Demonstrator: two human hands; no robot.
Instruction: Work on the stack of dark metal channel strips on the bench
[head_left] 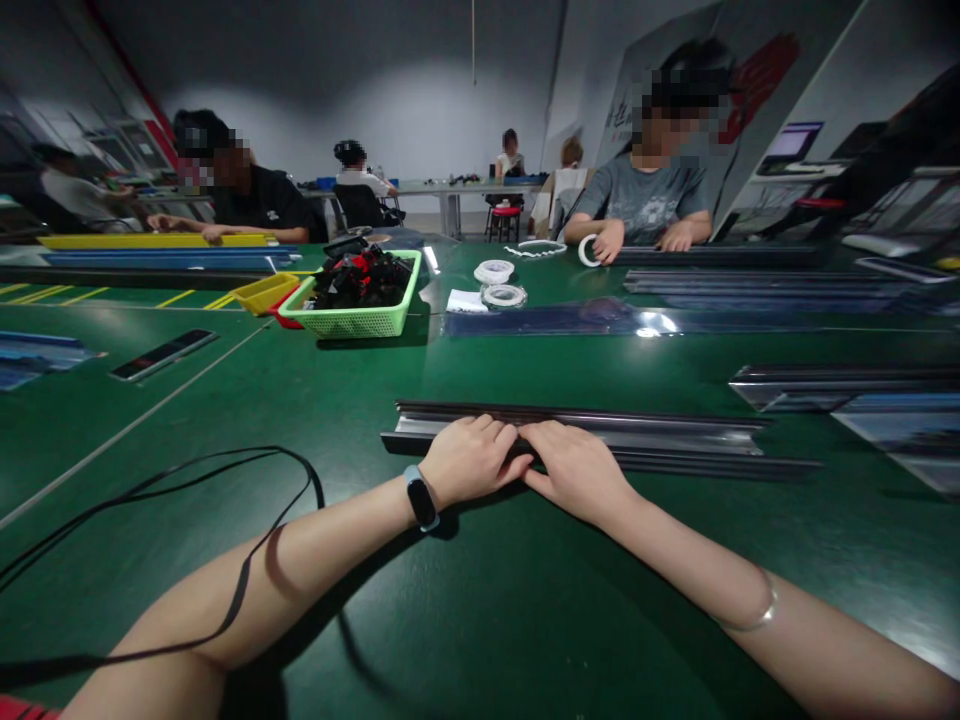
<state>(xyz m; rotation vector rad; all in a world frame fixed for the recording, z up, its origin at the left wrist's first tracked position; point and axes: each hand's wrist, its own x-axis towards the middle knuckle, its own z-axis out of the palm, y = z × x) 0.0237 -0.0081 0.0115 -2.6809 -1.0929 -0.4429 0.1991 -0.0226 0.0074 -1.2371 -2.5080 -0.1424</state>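
A long dark channel-shaped profile (682,437) with a pale inner face lies crosswise on the green table in front of me. My left hand (469,460) grips it left of its middle, fingers curled over into the channel and thumb at the near edge. Close beside it, my right hand (576,468) holds the same profile in a like way, the two hands almost meeting. What the fingertips press on inside the channel is hidden. A band with a dark screen (421,498) is on my left wrist.
A green basket (360,322) of black and red parts stands beyond, beside a yellow bin (264,294). Tape rolls (503,296) and clear film (555,320) lie behind the profile. A black cable (247,570) crosses my left arm. Across the table, a person's hand (609,242) touches a white roll.
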